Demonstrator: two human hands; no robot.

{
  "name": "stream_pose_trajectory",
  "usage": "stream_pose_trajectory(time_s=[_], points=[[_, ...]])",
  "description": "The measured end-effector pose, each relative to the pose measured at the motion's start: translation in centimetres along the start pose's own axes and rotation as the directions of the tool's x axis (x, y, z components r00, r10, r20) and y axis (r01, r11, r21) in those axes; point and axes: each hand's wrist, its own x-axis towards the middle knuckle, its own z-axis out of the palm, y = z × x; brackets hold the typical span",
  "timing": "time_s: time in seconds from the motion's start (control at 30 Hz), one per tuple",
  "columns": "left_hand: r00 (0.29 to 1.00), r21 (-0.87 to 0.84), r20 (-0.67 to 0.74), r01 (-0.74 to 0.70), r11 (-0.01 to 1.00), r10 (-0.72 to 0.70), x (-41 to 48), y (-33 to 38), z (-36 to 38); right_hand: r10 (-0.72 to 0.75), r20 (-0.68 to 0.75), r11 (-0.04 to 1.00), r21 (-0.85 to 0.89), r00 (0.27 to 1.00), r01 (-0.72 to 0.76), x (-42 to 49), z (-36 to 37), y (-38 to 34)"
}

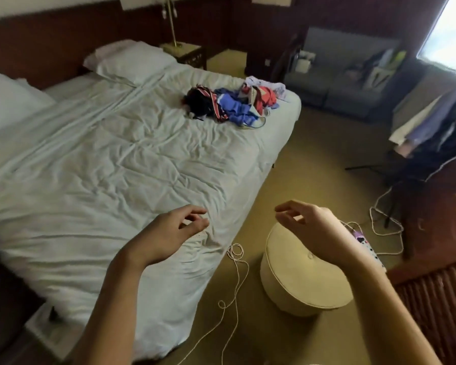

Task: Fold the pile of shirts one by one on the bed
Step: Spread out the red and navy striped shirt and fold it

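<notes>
While two hands hang in the lower frame, neither holds anything. Left hand (169, 233) over the bed's (103, 159) near corner, fingers loosely curled and apart. Right hand (319, 227) above one round stool (300, 283), fingers likewise slack and apart. One pile of shirts (234, 104) lies unfolded, upper centre, by the bed's far right edge and well apart from both hands; black, blue, red and white cloth, tangled, count unclear. Two pillows (132, 60) upper left. One cord (236, 272) loops on the floor between bed and stool.
</notes>
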Motion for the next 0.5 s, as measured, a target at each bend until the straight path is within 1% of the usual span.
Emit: stream_pose_trajectory(time_s=[0.13, 0.27, 0.37, 0.5], points=[[0.996, -0.041, -0.084, 0.038, 0.998, -0.041, 4.8, -1.6, -2.7, -0.060, 0.048, 0.998, -0.030, 0.997, 0.061, 7.9, 0.3, -0.3], [0.987, -0.040, -0.119, 0.107, 0.993, -0.111, 11.1, -2.4, -4.8, -0.128, 0.114, 0.990, -0.041, 0.985, 0.133, 17.1, 0.1, 0.6], [0.972, -0.025, -0.162, 0.166, 0.986, -0.168, 16.4, -2.0, -6.3, -0.149, 0.173, 0.987, -0.036, 0.974, 0.158, 24.3, -0.8, 1.4], [0.961, -0.026, -0.175, 0.212, 0.977, -0.213, 23.1, -0.8, -8.0, -0.179, 0.235, 0.978, -0.058, 0.955, 0.198, 32.3, -2.6, 2.3]])
